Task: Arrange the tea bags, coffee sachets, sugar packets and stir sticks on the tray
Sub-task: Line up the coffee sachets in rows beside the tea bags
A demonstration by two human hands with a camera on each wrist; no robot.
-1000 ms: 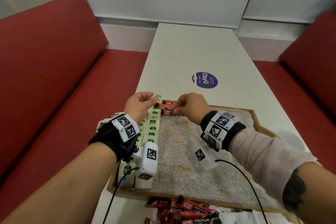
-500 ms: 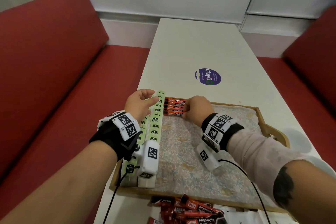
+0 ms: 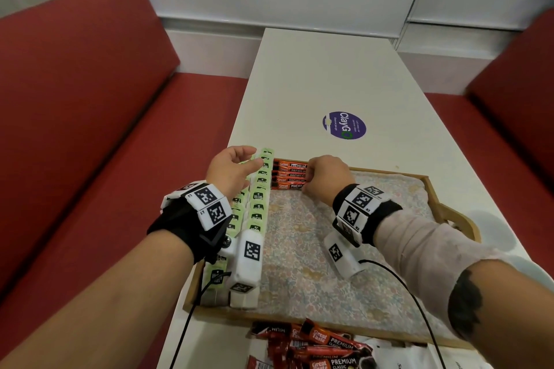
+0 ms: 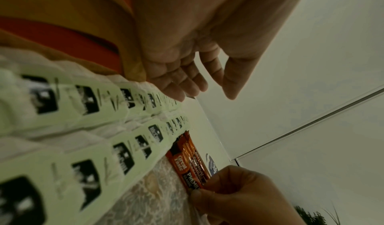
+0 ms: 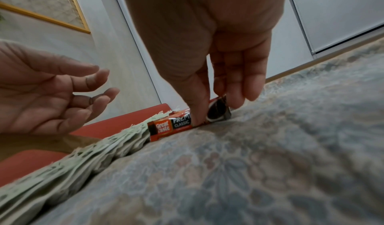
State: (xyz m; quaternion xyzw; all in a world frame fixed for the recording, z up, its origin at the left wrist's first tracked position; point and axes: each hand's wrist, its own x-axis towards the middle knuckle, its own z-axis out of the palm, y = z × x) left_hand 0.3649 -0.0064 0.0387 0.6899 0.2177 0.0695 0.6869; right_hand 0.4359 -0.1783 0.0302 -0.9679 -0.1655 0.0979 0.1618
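The right hand (image 5: pixel 224 74) pinches the near coffee sachet (image 5: pixel 170 126) of the orange row at the tray's (image 3: pixel 449 213) far-left corner, seating it flat beside the tea bags (image 3: pixel 257 198). The left hand (image 3: pixel 230 171) hovers relaxed over those green rows, holding nothing. The coffee step is in hand — next likely means fetching from the loose sachets (image 3: pixel 323 347) on the bench's near edge.

The right hand (image 3: pixel 325 175) covers the right ends of the coffee sachets (image 3: pixel 289 175) stacked in the tray's far left corner, so their count is unclear. The left wrist's gear hides part of the tea bags (image 3: pixel 257 198) rows. The near pile of loose sachets (image 3: pixel 314 347) is cut off by the bottom edge. In the left wrist view, the near tea bags blur.
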